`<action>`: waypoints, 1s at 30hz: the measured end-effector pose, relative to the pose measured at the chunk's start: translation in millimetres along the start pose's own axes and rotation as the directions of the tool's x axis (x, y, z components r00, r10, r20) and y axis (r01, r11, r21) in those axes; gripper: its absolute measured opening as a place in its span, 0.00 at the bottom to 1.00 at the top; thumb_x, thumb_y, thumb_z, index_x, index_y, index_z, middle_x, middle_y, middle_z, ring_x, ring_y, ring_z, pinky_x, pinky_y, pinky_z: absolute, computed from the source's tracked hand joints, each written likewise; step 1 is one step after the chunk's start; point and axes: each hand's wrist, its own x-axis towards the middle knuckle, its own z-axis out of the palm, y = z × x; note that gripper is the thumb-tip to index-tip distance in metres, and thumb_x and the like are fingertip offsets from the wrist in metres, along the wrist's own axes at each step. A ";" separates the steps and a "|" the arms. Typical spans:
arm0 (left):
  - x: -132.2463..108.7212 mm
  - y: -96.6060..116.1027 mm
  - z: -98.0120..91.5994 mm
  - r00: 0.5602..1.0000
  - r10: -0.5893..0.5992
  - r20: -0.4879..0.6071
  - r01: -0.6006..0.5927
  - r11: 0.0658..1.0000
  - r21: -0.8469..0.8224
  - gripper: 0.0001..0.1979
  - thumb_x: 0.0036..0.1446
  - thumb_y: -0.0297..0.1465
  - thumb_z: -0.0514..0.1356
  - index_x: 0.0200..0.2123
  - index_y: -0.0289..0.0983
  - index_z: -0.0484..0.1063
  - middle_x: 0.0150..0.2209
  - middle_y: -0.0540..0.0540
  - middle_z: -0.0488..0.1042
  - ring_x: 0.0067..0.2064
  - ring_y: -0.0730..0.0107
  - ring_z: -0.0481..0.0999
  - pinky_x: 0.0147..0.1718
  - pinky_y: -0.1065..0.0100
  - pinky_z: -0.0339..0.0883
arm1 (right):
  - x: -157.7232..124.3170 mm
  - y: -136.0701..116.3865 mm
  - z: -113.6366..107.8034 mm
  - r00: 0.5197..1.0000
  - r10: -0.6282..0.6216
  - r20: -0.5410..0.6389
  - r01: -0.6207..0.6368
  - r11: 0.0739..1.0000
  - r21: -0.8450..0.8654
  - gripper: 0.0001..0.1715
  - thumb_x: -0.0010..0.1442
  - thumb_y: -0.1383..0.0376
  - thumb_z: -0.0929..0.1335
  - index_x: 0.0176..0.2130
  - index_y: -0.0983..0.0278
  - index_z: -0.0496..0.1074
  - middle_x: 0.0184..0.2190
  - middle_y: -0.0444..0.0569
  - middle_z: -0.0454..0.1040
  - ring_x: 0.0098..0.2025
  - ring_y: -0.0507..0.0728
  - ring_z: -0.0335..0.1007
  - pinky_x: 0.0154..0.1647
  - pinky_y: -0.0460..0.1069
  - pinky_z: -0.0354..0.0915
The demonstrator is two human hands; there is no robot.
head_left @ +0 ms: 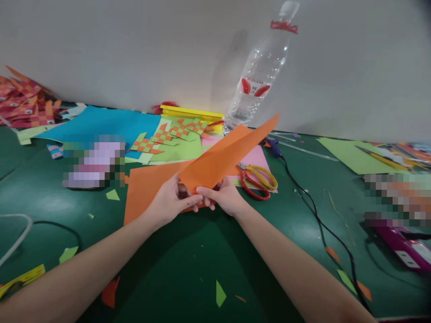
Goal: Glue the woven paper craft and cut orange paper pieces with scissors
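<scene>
Past our forearms, at frame centre, our left hand (170, 201) and right hand (225, 195) pinch the near corner of the folded orange paper (229, 152), seemingly to hold its layers aligned.

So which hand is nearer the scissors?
Right. The right hand pinches the orange paper just left of the scissors. The left hand grips the same paper farther left, beyond the right hand.

Forearms outstretched, left hand (170, 202) and right hand (225, 197) side by side, fingers (204, 192) in a pinch.
</scene>
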 end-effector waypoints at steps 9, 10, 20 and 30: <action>0.1 11.5 3.2 0.998 -0.016 0.056 0.017 1.000 -0.010 0.07 0.51 0.32 0.64 0.32 0.37 0.70 0.26 0.48 0.77 0.22 0.72 0.75 0.26 0.69 0.70 | 1.0 2.8 -4.1 0.999 -0.021 0.039 0.020 0.999 0.044 0.17 0.51 0.56 0.74 0.25 0.66 0.72 0.14 0.40 0.70 0.12 0.46 0.61 0.12 0.41 0.60; -0.3 11.9 3.4 0.998 -0.027 0.058 0.028 1.000 -0.004 0.06 0.51 0.32 0.64 0.30 0.37 0.70 0.26 0.48 0.77 0.22 0.71 0.75 0.26 0.69 0.70 | 1.3 2.8 -4.7 0.999 -0.025 0.036 0.023 0.999 0.048 0.17 0.51 0.56 0.74 0.25 0.66 0.72 0.14 0.40 0.70 0.12 0.46 0.61 0.12 0.41 0.60; -1.6 7.4 0.6 0.996 -0.067 0.065 0.067 0.998 0.002 0.09 0.50 0.36 0.65 0.30 0.36 0.72 0.24 0.47 0.78 0.22 0.70 0.75 0.26 0.68 0.71 | 2.1 0.7 -13.6 0.997 -0.043 -0.057 0.043 0.999 -0.002 0.16 0.50 0.56 0.75 0.29 0.67 0.72 0.12 0.40 0.69 0.11 0.46 0.59 0.11 0.42 0.59; -3.6 5.3 1.1 0.992 -0.077 0.097 0.078 0.997 -0.006 0.10 0.50 0.36 0.65 0.32 0.37 0.69 0.24 0.46 0.78 0.22 0.68 0.77 0.24 0.68 0.71 | 3.6 -3.3 -39.4 0.961 -0.075 -0.265 0.061 0.996 -0.059 0.19 0.46 0.54 0.76 0.26 0.64 0.70 0.10 0.37 0.64 0.09 0.45 0.53 0.09 0.43 0.52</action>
